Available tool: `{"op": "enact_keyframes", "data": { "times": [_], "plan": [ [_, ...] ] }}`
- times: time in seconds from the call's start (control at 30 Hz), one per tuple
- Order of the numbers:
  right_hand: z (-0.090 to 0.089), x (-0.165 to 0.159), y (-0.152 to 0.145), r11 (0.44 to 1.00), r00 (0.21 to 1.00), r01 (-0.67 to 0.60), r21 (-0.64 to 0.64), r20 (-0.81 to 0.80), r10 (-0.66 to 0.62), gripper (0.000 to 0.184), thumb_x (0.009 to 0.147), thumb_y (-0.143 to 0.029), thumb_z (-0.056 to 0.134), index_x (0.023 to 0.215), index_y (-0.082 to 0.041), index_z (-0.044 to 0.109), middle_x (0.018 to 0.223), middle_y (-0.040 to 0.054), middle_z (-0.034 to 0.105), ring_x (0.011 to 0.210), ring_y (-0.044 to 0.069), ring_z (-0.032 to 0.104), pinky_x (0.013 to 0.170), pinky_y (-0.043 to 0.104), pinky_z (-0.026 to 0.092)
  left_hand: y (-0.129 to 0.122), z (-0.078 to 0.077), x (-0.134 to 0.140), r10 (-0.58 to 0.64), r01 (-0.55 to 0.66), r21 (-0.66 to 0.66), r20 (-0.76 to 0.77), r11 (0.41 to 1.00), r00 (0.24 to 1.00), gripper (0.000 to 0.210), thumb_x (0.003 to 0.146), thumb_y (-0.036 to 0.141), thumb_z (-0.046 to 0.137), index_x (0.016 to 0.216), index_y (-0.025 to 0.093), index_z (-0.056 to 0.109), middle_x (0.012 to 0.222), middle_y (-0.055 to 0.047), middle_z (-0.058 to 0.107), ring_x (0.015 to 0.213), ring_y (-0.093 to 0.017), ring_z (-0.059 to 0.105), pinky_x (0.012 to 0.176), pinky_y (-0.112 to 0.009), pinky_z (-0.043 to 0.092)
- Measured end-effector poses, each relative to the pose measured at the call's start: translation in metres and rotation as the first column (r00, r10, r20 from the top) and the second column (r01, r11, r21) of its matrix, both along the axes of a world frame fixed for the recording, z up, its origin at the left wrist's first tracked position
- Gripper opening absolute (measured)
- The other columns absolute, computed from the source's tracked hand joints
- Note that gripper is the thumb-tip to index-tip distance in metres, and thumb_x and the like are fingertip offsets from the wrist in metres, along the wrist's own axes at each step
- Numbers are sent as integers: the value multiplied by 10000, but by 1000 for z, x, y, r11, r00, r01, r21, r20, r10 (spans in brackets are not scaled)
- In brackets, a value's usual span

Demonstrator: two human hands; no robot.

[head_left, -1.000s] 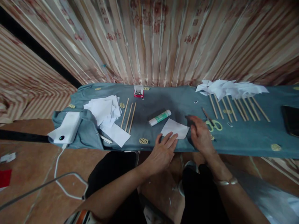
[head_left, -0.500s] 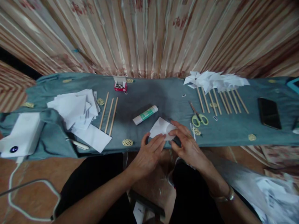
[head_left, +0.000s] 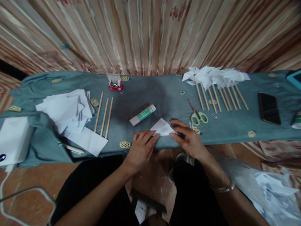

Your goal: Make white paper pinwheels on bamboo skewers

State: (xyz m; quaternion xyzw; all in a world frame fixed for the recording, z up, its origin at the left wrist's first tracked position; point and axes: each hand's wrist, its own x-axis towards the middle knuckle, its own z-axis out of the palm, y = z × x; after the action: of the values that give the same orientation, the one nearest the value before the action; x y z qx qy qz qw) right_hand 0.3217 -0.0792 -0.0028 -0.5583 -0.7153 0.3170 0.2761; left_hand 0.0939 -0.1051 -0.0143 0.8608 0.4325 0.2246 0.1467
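Observation:
A small white sheet of paper (head_left: 162, 127), folded into a triangle with its point away from me, lies near the table's front edge. Its left corner is under the fingertips of my left hand (head_left: 142, 147), the fingers close together. My right hand (head_left: 188, 138) pinches the right corner between thumb and fingers. Just beyond the paper lies a white and green glue stick (head_left: 142, 115). To the right of my right hand are scissors with light green handles (head_left: 199, 118), blades pointing away.
On the left are stacked white papers (head_left: 63, 108), wooden sticks (head_left: 103, 117) and a red box of metal pins (head_left: 115, 84). Paper pinwheels (head_left: 216, 78) on sticks lie at the back right, beside a dark phone (head_left: 269, 108). A white device (head_left: 15, 138) stands far left.
The paper has gone from an open, creased square to a folded triangle. My hands have moved apart to its two corners. The whole view has shifted slightly.

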Motion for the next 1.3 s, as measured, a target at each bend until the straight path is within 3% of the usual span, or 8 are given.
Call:
{"op": "enact_keyframes", "data": {
  "times": [0.23,0.63,0.73,0.87,1.0,1.3],
  "plan": [
    [-5,-1,7,990,988,136,24,-73,-134,137,834,-344,620,823,-218,674,1209,105,643,1142,258,606,1001,458,436,5,-1,-1,5,-4,-41,11,999,1000,356,935,159,445,1281,141,527,1210,-133,625,1109,-255,530,889,-426,436],
    [-10,-10,9,966,972,226,127,34,-232,149,832,-329,612,774,-205,672,1240,128,611,1170,277,575,999,465,438,10,1,-2,64,-64,-53,4,997,998,352,927,164,460,1274,168,522,1273,-139,585,1051,-256,556,817,-413,474],
    [-12,-14,7,958,965,235,162,78,-250,152,836,-323,604,778,-199,670,1261,136,597,1195,287,552,1001,468,437,9,0,0,66,-65,28,-10,997,998,371,919,148,466,1288,162,505,1342,-155,547,1129,-273,539,865,-434,468],
    [-14,-17,6,954,957,234,189,130,-261,150,851,-327,583,807,-210,666,1286,120,585,1208,283,536,1006,472,434,3,-3,7,-36,45,119,-79,992,996,402,921,119,450,1322,131,469,1417,-152,505,1350,-276,395,1045,-475,369],
    [-14,-18,5,953,953,224,205,156,-258,162,865,-340,564,822,-215,659,1285,121,585,1213,287,527,1019,472,428,-3,-6,13,-89,106,102,-154,989,984,407,943,165,428,1346,112,439,1458,-137,467,1415,-258,318,1141,-508,263],
    [-15,-21,6,949,954,240,205,133,-270,114,854,-313,577,805,-228,635,1272,113,586,1201,300,522,1034,511,409,-2,-5,14,-104,113,40,-182,993,978,464,934,211,453,1380,98,393,1488,-164,415,1432,-279,284,1143,-537,287]
  ]
}}
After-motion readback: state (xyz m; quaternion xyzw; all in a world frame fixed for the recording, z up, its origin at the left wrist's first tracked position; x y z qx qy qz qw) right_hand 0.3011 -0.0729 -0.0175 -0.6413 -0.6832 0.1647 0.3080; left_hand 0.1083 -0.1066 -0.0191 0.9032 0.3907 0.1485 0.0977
